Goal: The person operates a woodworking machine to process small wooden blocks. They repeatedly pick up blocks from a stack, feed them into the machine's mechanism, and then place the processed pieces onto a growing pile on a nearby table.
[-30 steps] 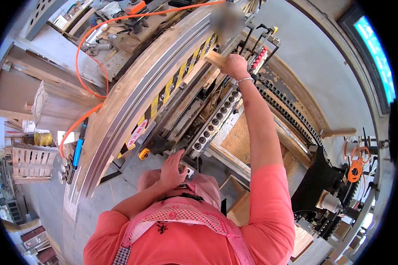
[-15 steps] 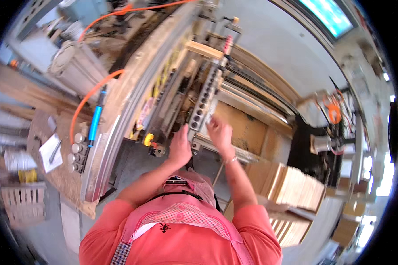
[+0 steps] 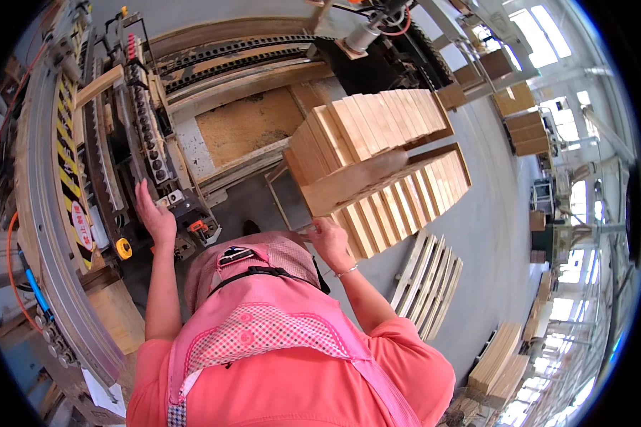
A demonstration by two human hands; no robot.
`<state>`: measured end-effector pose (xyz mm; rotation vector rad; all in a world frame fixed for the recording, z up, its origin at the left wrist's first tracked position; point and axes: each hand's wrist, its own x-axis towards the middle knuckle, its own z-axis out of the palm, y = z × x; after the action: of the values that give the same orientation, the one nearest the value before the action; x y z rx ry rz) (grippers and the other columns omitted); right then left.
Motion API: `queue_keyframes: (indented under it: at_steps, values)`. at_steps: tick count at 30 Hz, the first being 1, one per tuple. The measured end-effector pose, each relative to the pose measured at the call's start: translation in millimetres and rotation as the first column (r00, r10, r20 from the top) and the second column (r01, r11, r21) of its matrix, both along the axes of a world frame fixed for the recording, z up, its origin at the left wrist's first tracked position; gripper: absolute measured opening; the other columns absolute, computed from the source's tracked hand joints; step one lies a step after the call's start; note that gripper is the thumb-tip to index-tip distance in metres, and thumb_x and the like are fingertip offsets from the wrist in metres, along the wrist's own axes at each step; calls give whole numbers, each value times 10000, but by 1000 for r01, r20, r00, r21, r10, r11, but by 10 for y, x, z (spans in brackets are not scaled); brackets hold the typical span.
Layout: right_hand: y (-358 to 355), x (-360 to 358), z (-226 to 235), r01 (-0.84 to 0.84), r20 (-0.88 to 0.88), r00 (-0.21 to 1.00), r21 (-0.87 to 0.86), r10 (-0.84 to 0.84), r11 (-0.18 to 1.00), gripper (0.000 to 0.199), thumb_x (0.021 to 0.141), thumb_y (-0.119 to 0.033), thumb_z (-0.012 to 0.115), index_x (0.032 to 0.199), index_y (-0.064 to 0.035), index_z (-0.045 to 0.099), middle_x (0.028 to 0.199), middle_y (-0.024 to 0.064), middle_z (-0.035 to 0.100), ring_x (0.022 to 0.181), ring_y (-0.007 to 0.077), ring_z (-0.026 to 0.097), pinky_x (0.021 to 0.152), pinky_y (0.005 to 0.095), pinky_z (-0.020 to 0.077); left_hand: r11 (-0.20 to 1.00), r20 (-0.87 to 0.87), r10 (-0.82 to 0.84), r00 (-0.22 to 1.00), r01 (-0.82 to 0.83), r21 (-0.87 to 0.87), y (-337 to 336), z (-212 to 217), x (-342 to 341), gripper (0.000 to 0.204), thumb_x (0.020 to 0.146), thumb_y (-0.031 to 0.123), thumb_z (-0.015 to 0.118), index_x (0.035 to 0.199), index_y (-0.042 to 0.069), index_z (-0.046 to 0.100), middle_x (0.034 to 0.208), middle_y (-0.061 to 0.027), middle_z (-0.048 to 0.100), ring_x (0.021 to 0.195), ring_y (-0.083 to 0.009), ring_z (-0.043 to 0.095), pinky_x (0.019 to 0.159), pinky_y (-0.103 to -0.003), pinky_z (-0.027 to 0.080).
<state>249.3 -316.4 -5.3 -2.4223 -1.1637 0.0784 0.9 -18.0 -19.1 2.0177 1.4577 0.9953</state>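
My left hand (image 3: 157, 215) is at the near end of a long machine rail (image 3: 148, 139) lined with a row of dark round holes. Its fingers are stretched out and hold nothing that I can see; a small metal block (image 3: 172, 198) sits beside them. My right hand (image 3: 330, 244) is at the near corner of a stack of pale wooden boards (image 3: 377, 132), close to the lower boards (image 3: 399, 206). Its fingers are curled together, and what lies between them, if anything, cannot be made out.
A yellow-and-black striped guard (image 3: 68, 164) and a yellow round knob (image 3: 123, 248) are on the left. A slatted wooden pallet (image 3: 429, 285) lies on the floor beyond my right arm. Farther right are more stacked boards (image 3: 497, 359) and cartons (image 3: 523, 117).
My view has swung to the right, bringing the board stack to the middle. My right hand has left the holed rail for the stack. My left hand remains near the rail's end.
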Motion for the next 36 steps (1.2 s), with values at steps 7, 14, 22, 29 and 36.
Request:
queue_keyframes:
  at_steps: [7,14,22,29,36]
  values:
    - [-732,293,-130,290,108,956,-253,-271,923,329,690,-274,738,927,-88,608,847,104,579,772,306,601,650,407,480,1000,1,13,1000,-13,7,30,-57,-32,668,697,-141,448,1325,78,387,1373,-164,372,1283,-339,329,1071,-398,242]
    - [-947,351,-265,508,230,860,-293,-456,810,496,673,-117,682,1121,-46,481,1028,146,510,931,328,569,720,422,493,1000,1,13,1000,-13,1,27,-58,-34,651,699,-140,442,1311,78,405,1369,-165,379,1283,-337,333,1070,-396,243]
    - [-860,417,-264,585,233,811,-346,-537,734,392,660,-103,666,994,-31,475,982,146,500,917,335,563,734,428,497,999,55,10,998,-8,-34,29,-45,-29,643,698,-139,429,1301,85,416,1372,-174,373,1287,-338,328,1072,-400,244]
    - [-857,379,-234,566,268,824,-365,-499,739,339,663,-165,671,931,-34,512,957,140,506,931,335,553,744,431,497,1000,45,7,999,-6,-30,29,-63,-33,654,695,-147,425,1300,101,420,1378,-197,355,1287,-352,323,1068,-406,249]
    - [-660,299,-59,462,227,882,-249,-412,851,415,647,-205,704,980,-28,530,961,145,544,957,336,529,806,429,460,1000,83,3,997,-2,-14,23,-78,-62,642,692,-147,419,1286,97,433,1365,-222,361,1277,-372,334,1069,-411,254]
